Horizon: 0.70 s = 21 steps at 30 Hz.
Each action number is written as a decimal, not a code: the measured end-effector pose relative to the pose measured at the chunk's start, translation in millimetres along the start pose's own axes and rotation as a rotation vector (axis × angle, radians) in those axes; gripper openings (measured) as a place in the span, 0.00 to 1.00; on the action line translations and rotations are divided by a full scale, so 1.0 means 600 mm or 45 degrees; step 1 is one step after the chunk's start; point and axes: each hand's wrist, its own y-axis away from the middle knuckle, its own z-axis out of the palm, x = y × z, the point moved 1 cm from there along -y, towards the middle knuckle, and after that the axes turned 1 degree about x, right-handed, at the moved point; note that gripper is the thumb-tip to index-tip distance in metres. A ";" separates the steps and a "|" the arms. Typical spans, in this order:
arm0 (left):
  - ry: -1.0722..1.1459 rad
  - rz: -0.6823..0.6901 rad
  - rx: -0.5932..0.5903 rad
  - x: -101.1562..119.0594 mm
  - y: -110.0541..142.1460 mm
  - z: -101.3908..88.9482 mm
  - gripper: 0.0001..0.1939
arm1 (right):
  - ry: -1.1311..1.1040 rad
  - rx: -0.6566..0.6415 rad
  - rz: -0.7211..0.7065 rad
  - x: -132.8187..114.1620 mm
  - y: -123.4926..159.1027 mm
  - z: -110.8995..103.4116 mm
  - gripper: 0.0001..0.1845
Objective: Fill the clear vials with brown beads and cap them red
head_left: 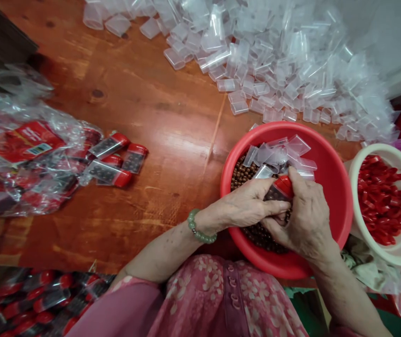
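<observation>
Over the red basin [343,201], my left hand [249,203] pinches a small clear container [274,194] with a red cap [282,186] and dark round beads inside. My right hand [308,217] is closed around the other side of it, with fingers against the cap end. The lower part of the container is partly hidden by my fingers. Brown beads [244,175] lie in the basin beneath both hands. Loose clear plastic sleeves [274,154] rest on the beads, just beyond my fingertips.
A large heap of clear sleeves [274,61] covers the table's far side. At right, a white tub [353,187] holds red caps [385,201]. Capped containers [111,159] lie at left beside a clear plastic bag [70,121]. More capped containers [46,299] sit below the table edge.
</observation>
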 end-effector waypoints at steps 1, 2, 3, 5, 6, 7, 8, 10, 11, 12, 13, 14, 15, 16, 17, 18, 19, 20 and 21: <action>0.009 0.016 0.016 -0.001 -0.001 0.000 0.19 | 0.044 0.028 -0.024 -0.001 -0.002 0.002 0.48; 0.019 0.024 0.023 -0.002 -0.002 0.000 0.20 | 0.076 0.054 -0.049 0.000 -0.004 0.004 0.46; 0.029 0.024 0.022 -0.003 -0.003 0.000 0.21 | 0.095 0.077 -0.075 0.001 -0.005 0.006 0.46; 0.055 0.011 0.001 -0.003 -0.004 0.000 0.21 | 0.095 0.111 -0.123 0.005 -0.006 0.008 0.47; 0.071 0.010 -0.015 -0.003 -0.004 0.000 0.21 | 0.086 0.131 -0.139 0.006 -0.006 0.009 0.48; 0.088 0.012 -0.035 -0.002 -0.004 0.000 0.21 | 0.076 0.158 -0.153 0.008 -0.006 0.009 0.48; 0.109 0.016 -0.056 -0.001 -0.003 0.000 0.20 | 0.067 0.185 -0.161 0.009 -0.005 0.008 0.48; 0.160 0.011 -0.112 0.001 -0.002 -0.002 0.20 | 0.053 0.193 -0.161 0.010 -0.005 0.007 0.48; 0.191 0.004 -0.143 0.001 -0.001 -0.003 0.20 | 0.044 0.191 -0.156 0.010 -0.005 0.005 0.47; 0.228 -0.003 -0.165 0.001 0.000 -0.004 0.20 | 0.036 0.183 -0.148 0.010 -0.006 0.004 0.47; 0.269 -0.012 -0.177 0.001 0.001 -0.005 0.21 | 0.033 0.171 -0.134 0.011 -0.006 0.003 0.46; 0.311 -0.021 -0.171 0.000 0.002 -0.006 0.21 | 0.031 0.158 -0.119 0.012 -0.007 0.002 0.46; 0.348 -0.026 -0.149 0.000 0.002 -0.007 0.21 | 0.030 0.150 -0.107 0.014 -0.008 0.001 0.45; 0.374 -0.030 -0.117 -0.001 0.003 -0.008 0.21 | 0.029 0.138 -0.094 0.016 -0.008 0.001 0.46; 0.386 -0.037 -0.089 -0.001 0.003 -0.009 0.21 | 0.025 0.106 -0.079 0.018 -0.008 0.001 0.46; 0.384 -0.049 -0.074 -0.001 0.002 -0.009 0.23 | 0.009 0.086 -0.068 0.020 -0.007 0.001 0.47; 0.373 -0.063 -0.071 0.000 0.002 -0.009 0.26 | -0.021 0.060 -0.053 0.021 -0.006 0.002 0.48; 0.360 -0.078 -0.074 0.001 0.001 -0.009 0.30 | -0.059 0.037 -0.037 0.022 -0.005 0.003 0.48; 0.353 -0.091 -0.075 0.003 0.000 -0.009 0.33 | -0.096 0.023 -0.025 0.023 -0.005 0.004 0.47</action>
